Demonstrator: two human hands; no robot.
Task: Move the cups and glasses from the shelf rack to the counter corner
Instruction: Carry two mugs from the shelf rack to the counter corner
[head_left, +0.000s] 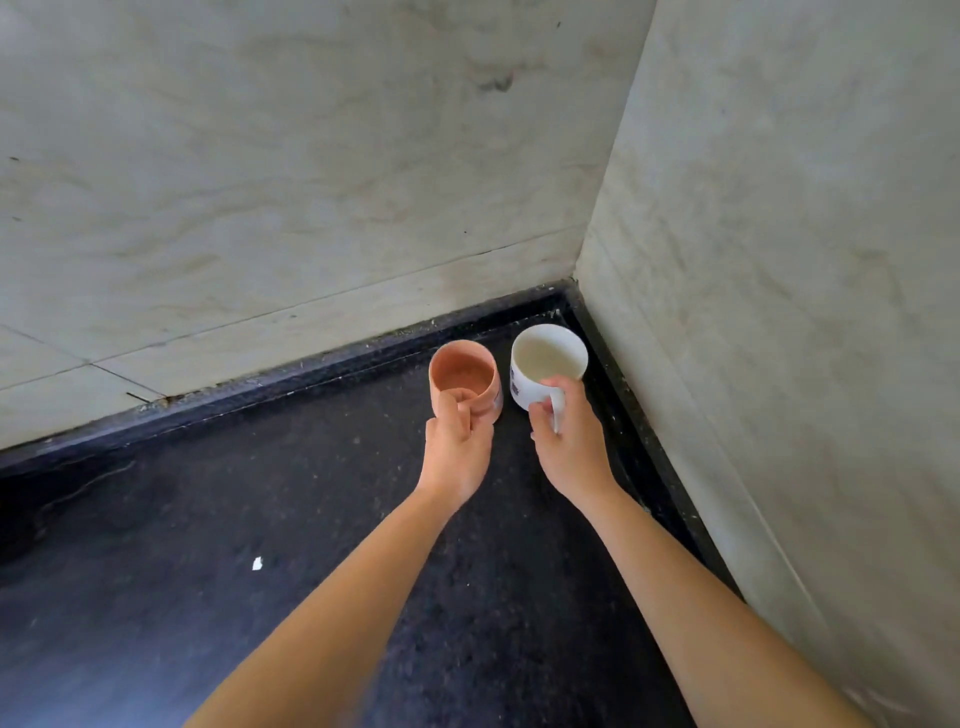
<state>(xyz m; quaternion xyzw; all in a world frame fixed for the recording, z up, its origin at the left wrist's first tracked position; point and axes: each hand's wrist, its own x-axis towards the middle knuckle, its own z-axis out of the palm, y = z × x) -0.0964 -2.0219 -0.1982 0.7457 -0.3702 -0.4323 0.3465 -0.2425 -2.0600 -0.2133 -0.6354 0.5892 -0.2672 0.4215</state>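
Two cups stand upright on the black counter, close to its far right corner. The pink cup is on the left, and my left hand grips its near side, fingers curled around the handle. The white mug with a dark print on its side is on the right, nearest the corner. My right hand holds its handle between thumb and fingers. A narrow gap separates the two cups. Both are empty inside.
Pale marble walls meet at the corner behind and to the right of the cups. A raised black ledge runs along the wall's foot. A small white fleck lies on the counter to the left.
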